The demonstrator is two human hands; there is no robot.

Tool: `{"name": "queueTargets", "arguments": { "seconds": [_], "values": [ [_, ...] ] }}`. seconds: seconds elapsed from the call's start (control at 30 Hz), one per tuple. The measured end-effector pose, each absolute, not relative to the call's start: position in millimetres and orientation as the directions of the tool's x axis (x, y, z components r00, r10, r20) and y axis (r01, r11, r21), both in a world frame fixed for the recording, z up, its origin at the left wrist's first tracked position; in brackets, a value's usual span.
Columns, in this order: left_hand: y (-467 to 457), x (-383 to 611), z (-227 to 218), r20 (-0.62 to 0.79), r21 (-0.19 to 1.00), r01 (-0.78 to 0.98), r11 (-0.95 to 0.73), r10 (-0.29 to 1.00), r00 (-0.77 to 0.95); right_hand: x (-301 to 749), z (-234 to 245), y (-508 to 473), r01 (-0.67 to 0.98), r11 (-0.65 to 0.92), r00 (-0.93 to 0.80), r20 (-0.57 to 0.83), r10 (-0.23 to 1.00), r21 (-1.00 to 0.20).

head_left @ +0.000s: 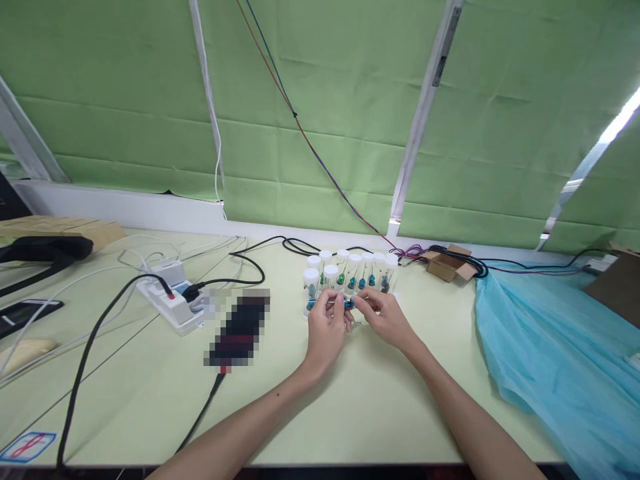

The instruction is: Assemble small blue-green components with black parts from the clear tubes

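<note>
Blue piece (349, 303) just in front of the white-capped bottles (355, 260); your left hand (326, 323) and right hand (389, 321) both pinch it. Power strip (175, 308) left of bottles, cardboard box (449, 265) right.

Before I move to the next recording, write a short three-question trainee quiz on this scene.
1. What colour are the caps on the clear containers? A) red B) white C) black
2. True or false: the light-blue sheet lies to the right of both hands.
3. What shows between the fingertips of the left hand and the right hand?

Key: 1. B; 2. True; 3. A small blue piece.
</note>
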State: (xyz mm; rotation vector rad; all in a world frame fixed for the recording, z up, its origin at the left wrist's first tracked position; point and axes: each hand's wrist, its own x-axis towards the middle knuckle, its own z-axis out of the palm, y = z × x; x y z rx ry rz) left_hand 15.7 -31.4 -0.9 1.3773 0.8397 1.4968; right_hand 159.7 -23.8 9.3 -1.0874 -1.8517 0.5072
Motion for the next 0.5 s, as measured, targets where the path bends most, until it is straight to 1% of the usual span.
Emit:
{"name": "queueTargets", "arguments": {
  "seconds": [0.13, 0.27, 0.37, 0.5],
  "values": [
    [-31.5, 16.2, -2.2, 0.371, 0.915, -0.194, -0.354, 0.927, 0.055, 159.1, 11.6, -23.5, 0.508, 0.543, -0.205, 0.519, 0.830, -0.669],
    [-31.3, 17.0, -2.7, 0.374, 0.916, -0.182, -0.357, 0.925, 0.066, 159.2, 11.2, -22.3, 0.524, 0.510, -0.181, 0.496, 0.849, -0.682],
    [-31.5, 17.1, -1.8, 0.376, 0.915, -0.179, -0.361, 0.925, 0.059, 159.4, 10.4, -21.8, 0.525, 0.506, -0.163, 0.503, 0.849, -0.684],
    [-32.5, 15.7, 0.0, 0.373, 0.918, -0.151, -0.366, 0.927, 0.024, 159.1, 10.9, -24.8, 0.468, 0.496, -0.168, 0.477, 0.863, -0.732]
  ]
}}
